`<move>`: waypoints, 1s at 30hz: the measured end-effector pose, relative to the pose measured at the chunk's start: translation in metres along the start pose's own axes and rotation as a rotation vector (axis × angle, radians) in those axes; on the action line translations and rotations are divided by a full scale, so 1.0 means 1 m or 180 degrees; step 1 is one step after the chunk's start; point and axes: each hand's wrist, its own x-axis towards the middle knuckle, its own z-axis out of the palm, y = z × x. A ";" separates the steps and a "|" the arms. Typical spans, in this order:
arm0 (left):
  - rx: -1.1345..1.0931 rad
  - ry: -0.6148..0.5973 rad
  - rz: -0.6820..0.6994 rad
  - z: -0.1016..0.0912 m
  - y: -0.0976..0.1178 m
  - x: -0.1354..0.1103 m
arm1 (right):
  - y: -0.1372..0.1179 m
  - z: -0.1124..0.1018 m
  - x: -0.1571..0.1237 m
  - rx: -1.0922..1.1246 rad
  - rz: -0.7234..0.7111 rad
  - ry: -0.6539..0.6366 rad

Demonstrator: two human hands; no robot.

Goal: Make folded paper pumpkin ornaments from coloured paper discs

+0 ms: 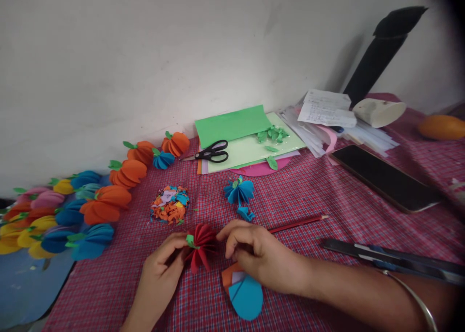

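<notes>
A red pleated paper pumpkin (203, 247) with a small green paper stem is pinched at its left side between the thumb and fingers of my left hand (160, 269). My right hand (257, 254) is at the pumpkin's right edge, one fingertip touching or nearly touching the folds. Its thumb and index finger are bent together, and whatever lies between them is hidden. Below this hand lie cut paper rounds, a blue one (247, 298) on top and an orange one (228, 276) beside it. A blue paper pumpkin (239, 190) stands just beyond the hands.
Many finished paper pumpkins (105, 203) crowd the left side. Paper scraps (170, 205) are heaped near the middle. Scissors (210, 152) rest on coloured sheets (232, 123) with green leaf cutouts (272, 134). To the right lie a pencil (298, 223), a phone (385, 177) and a dark long tool (385, 255).
</notes>
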 end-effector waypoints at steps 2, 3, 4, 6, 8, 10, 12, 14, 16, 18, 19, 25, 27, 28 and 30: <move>0.0004 -0.0010 -0.0002 0.000 0.000 0.000 | 0.000 0.000 0.000 0.0049 0.0014 0.0020; 0.0001 -0.0005 0.0001 0.000 -0.001 0.000 | 0.000 0.000 0.000 0.0081 0.0009 0.0038; -0.0003 0.0005 0.0011 0.000 -0.001 0.000 | -0.001 0.000 0.000 0.0116 0.0000 0.0052; -0.0021 0.0036 0.0042 0.001 0.000 0.000 | -0.001 0.000 0.000 0.0179 -0.0017 0.0054; -0.0032 0.0049 0.0068 0.001 0.000 0.001 | -0.001 0.000 0.000 0.0207 -0.0026 0.0024; -0.0033 0.0054 0.0078 0.001 0.000 0.001 | -0.001 0.000 -0.001 0.0187 -0.0017 -0.0009; -0.0021 0.0049 0.0086 0.001 0.000 0.002 | 0.000 0.001 -0.001 0.0154 -0.0006 -0.0028; -0.0002 0.0030 0.0110 0.000 0.000 0.002 | 0.001 0.000 0.000 0.0134 0.0010 -0.0046; 0.0025 0.0013 0.0136 0.000 0.000 0.002 | 0.001 0.000 0.001 0.0141 0.0012 -0.0048; 0.0043 0.0025 0.0158 0.000 0.000 0.001 | 0.001 0.001 0.001 0.0151 0.0005 -0.0048; 0.0044 0.0036 0.0161 0.000 -0.001 0.001 | 0.001 0.001 0.001 0.0151 -0.0002 -0.0042; 0.0010 0.0101 0.0148 0.000 -0.001 -0.001 | 0.006 0.003 0.000 0.0056 0.0420 -0.0123; 0.0043 0.0069 0.0154 0.000 -0.002 -0.001 | 0.004 0.004 0.002 -0.0033 0.0446 -0.0124; 0.0057 0.0054 0.0161 0.000 -0.003 -0.001 | 0.003 0.004 0.003 -0.0084 0.0397 -0.0096; 0.0070 0.0033 0.0178 0.000 -0.004 0.000 | 0.001 0.004 0.006 -0.0154 0.0294 -0.0043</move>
